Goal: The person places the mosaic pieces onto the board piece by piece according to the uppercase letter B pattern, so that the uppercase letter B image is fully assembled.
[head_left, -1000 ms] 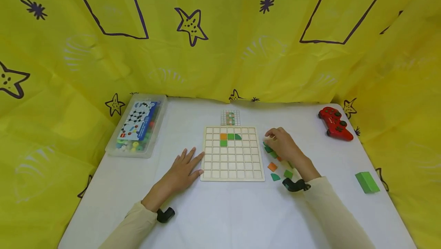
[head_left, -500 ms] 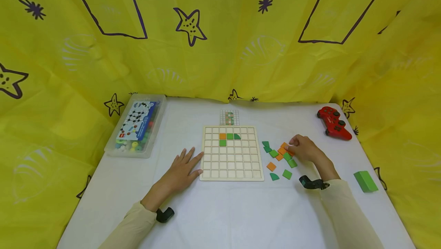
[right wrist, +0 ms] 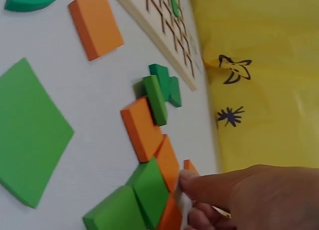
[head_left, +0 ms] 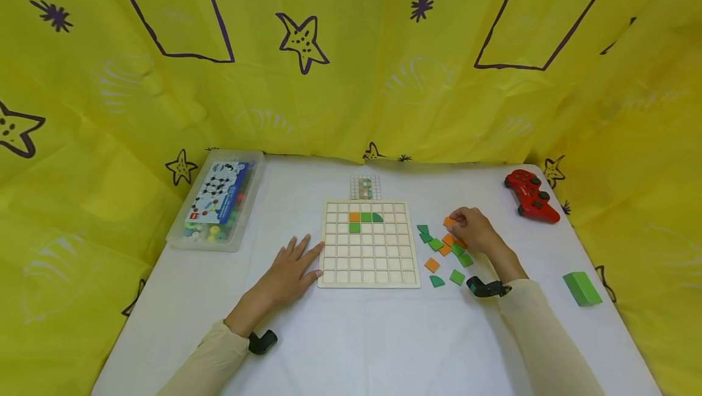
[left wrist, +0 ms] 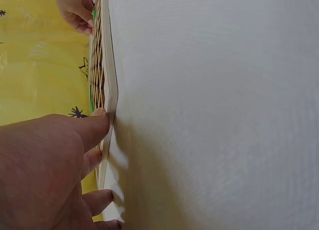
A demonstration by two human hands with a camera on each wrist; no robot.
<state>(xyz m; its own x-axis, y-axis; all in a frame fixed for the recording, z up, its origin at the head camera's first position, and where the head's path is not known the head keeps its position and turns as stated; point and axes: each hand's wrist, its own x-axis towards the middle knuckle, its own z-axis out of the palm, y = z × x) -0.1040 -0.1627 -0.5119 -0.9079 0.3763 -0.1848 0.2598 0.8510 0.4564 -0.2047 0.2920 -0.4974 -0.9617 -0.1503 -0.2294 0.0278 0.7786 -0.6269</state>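
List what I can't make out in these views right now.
- Pattern card: head view, individual cells too small.
- Orange tile at the right hand: right wrist view, mostly hidden by that hand.
- Grid board: left wrist view, seen nearly edge-on, so its slots can't be read.
- Plastic box: head view, its label hides some contents.

One pale wooden grid board (head_left: 369,253) | Six light-green square tiles (head_left: 457,277) on and beside it | Six orange squares (head_left: 432,265) | Four dark-green tiles (head_left: 437,281)
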